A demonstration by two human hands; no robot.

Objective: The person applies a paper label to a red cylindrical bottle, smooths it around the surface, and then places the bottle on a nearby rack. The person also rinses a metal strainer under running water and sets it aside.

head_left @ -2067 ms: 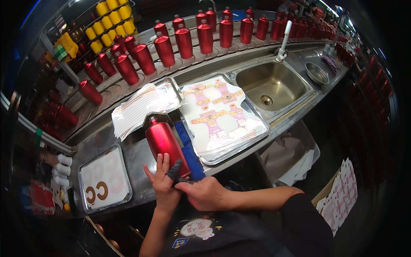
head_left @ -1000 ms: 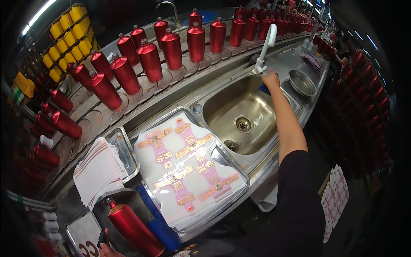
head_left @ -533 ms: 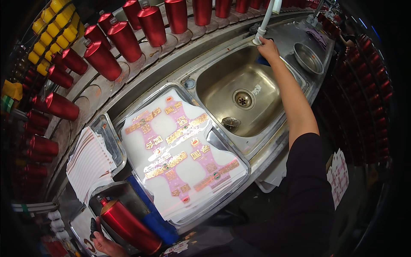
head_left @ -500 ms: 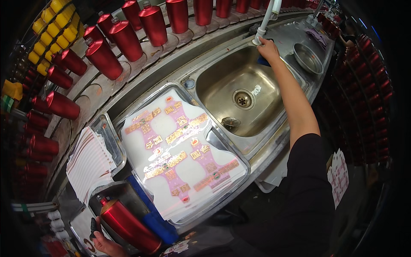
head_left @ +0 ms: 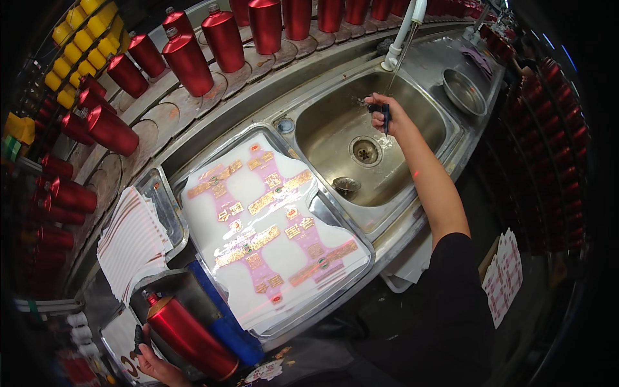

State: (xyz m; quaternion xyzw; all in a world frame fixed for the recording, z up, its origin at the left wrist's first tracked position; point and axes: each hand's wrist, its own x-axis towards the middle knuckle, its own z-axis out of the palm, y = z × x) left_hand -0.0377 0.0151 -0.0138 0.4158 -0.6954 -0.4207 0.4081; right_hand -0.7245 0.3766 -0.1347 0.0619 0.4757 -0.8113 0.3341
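Over the steel sink [head_left: 322,138] is my right hand [head_left: 394,116], beside the thin stream of water from the white tap [head_left: 405,39]. Its fingers are bent and apart; what look like black finger covers are on its thumb and a finger, and I see nothing gripped. At the lower left my left hand [head_left: 155,364] has its visible fingers loosely stretched, with a similar black cover. It is close beside a shiny red bottle [head_left: 193,338], lying tilted over a dark tray [head_left: 174,277]; whether they touch is not clear.
Printed pink-and-gold label sheets [head_left: 271,248] lie on a steel tray left of the sink. Nearby is a fanned stack of white sheets [head_left: 132,248]. Several red bottles [head_left: 187,64] stand on the conveyor behind. A metal bowl [head_left: 464,92] sits right of the sink; a small strainer [head_left: 347,186] is inside it.
My right hand has moved from the tap base down over the sink, and water now runs from the tap. The bottles on the conveyor have shifted. My left hand stays by its bottle.
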